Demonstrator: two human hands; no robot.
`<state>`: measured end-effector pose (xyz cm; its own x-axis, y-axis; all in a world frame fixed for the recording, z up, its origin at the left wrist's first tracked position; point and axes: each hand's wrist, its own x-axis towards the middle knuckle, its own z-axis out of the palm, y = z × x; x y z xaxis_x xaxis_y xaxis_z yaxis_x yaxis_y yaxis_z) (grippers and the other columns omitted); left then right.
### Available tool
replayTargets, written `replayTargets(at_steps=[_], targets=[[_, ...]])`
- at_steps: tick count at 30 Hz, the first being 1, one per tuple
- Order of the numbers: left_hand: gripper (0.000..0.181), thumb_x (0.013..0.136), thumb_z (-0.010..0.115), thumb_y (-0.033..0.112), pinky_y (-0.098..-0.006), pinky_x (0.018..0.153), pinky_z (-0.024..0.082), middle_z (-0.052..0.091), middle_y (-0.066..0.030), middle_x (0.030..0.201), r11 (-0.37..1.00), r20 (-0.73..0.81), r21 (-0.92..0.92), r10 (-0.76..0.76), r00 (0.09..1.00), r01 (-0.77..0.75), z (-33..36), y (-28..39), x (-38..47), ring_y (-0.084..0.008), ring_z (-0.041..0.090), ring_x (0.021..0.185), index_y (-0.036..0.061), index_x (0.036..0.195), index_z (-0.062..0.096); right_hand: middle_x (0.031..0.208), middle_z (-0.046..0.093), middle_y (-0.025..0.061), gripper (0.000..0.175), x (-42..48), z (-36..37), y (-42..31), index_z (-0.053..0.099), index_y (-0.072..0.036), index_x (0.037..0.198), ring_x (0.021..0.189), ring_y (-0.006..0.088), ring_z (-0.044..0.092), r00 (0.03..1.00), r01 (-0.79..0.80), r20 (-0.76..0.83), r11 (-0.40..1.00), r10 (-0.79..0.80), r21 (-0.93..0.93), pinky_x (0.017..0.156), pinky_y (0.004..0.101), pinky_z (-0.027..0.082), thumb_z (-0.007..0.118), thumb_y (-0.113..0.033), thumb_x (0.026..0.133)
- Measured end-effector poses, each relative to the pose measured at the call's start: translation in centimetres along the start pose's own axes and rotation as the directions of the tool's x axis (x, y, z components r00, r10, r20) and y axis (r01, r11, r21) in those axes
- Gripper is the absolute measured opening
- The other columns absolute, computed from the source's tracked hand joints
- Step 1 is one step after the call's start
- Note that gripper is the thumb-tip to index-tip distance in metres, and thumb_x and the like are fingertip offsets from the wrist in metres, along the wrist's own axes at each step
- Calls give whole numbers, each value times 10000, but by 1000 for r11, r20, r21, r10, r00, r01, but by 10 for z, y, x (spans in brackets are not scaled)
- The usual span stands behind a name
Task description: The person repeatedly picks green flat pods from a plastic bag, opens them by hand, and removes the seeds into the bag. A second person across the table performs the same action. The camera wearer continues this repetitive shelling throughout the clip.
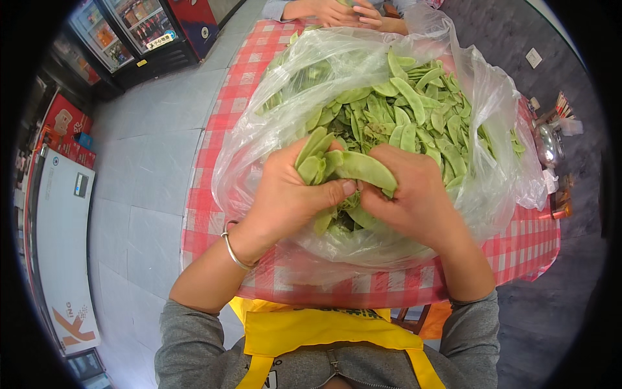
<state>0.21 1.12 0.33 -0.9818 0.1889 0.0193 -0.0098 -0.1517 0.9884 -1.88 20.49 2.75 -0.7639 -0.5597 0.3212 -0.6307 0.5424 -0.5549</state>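
Several flat green bean pods are bunched in my left hand, held between palm, fingers and thumb. One broad pod stretches from that bunch across to my right hand, whose thumb and fingers pinch its far end. Both thumbs nearly meet beneath this pod. Under and beyond my hands, a large heap of flat green beans fills an open clear plastic bag. Thin green strings and scraps lie in the heap just below my fingers.
A red-and-white checked cloth covers the table. Across it are another person's hands. At the right stand a metal pot and a holder with sticks. Glass-door coolers and a white chest freezer line the left.
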Motion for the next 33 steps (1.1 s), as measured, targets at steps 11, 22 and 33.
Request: replayTargets(at_steps=[11,22,33], targets=[[302,720,753,-51,-276,690,474,597,-36,840,890,135,388,203,970,-240,-3,-5,-1,-128,580,775,57,942,580,733,609,160,155,-1,7,4,582,-27,859,676,383,603,994,96,50,993,-100,76,583,427,476,665,-108,755],[193,774,729,-42,-279,625,478,625,-28,817,931,-226,137,361,905,-338,-3,-7,-4,-127,585,712,48,861,583,632,575,44,154,-5,42,-14,643,-2,929,540,89,532,866,-493,354,495,352,715,520,290,442,536,-93,864],[228,839,739,52,-228,533,426,605,-26,869,945,-405,-110,240,882,-308,-4,-11,4,-87,543,669,67,944,537,740,618,27,199,-6,31,-5,661,19,976,637,103,558,932,-360,224,651,285,668,585,258,443,621,-172,935]])
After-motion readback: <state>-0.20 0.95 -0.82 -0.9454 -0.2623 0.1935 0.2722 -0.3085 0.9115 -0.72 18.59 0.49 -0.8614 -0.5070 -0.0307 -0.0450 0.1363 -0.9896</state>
